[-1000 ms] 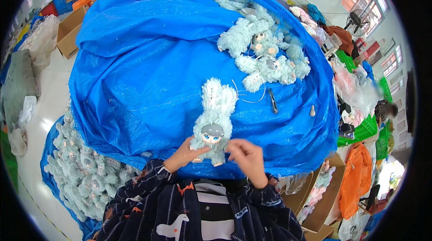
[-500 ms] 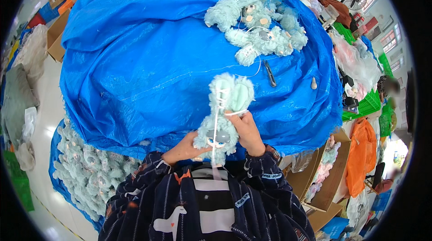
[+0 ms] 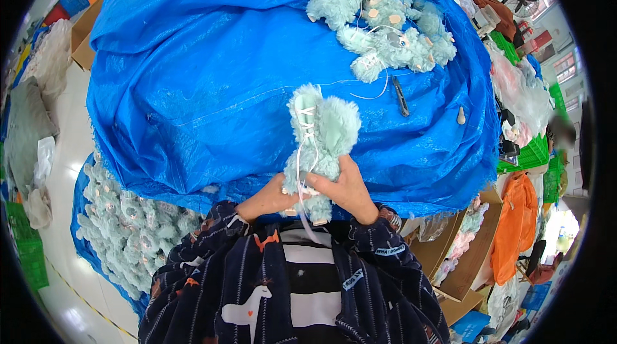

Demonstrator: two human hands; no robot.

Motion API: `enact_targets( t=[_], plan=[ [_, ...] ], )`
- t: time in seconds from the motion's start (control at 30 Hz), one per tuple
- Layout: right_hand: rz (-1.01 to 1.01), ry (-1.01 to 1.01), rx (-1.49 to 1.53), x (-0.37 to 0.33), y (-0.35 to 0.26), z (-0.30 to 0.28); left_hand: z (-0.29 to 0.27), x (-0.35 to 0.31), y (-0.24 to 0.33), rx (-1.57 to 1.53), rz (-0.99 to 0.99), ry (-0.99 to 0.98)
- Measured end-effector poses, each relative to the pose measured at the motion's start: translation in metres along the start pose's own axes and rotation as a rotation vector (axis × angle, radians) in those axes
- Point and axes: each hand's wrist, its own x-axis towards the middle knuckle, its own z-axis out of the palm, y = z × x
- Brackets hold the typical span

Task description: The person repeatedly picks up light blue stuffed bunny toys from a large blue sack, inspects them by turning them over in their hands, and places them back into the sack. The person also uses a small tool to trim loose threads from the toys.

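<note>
A pale mint plush toy [image 3: 321, 141] with two long ears is held upright before me, at the near edge of the blue tarp. White lacing criss-crosses its left ear, and a loose white ribbon hangs from there over the body toward my chest. My left hand [image 3: 268, 199] grips the toy's left side, low down. From the right, my right hand [image 3: 347, 191] closes on it too, its thumb across the front by the ribbon. Fingers and thumb hide most of the toy's face.
The blue tarp [image 3: 212, 100] is wrinkled. Several similar plush toys [image 3: 385, 23] lie at its far right. Near them are a dark slim hand tool [image 3: 400, 97] and a small pale bulb-shaped piece [image 3: 461, 115]. More toys [image 3: 128, 235] are heaped lower left; a cardboard box [image 3: 466, 254] stands right.
My right hand has slid down from the base of the ears to the toy's face. The laced ear now faces me more fully. The view has shifted slightly.
</note>
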Motion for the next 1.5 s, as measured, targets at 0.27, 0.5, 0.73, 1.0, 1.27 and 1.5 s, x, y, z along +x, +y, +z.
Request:
enact_targets(
  t=[0.27, 0.5, 0.73, 1.0, 1.27, 1.5],
  plan=[
    [0.069, 0.219, 0.118, 0.009, 0.020, 0.002, 0.006, -0.004, 0.003, -0.072, 0.015, 0.043],
    [-0.004, 0.306, 0.094, 0.003, 0.026, -0.007, -0.005, 0.009, -0.006, -0.050, 0.090, 0.171],
    [0.062, 0.282, 0.069, -0.024, 0.032, -0.005, -0.002, 0.018, 0.011, -0.232, 0.081, 0.183],
    [-0.440, 0.321, -0.597, -0.018, 0.027, 0.004, -0.007, 0.020, 0.025, -0.177, 0.271, 0.271],
    [-0.555, 0.062, -0.499, -0.020, 0.014, 0.028, -0.005, 0.013, 0.018, -0.595, -0.010, 0.345],
    [0.214, 0.273, 0.194, -0.029, 0.023, -0.001, -0.013, 0.010, 0.022, -0.825, 0.072, 0.200]
  ],
)
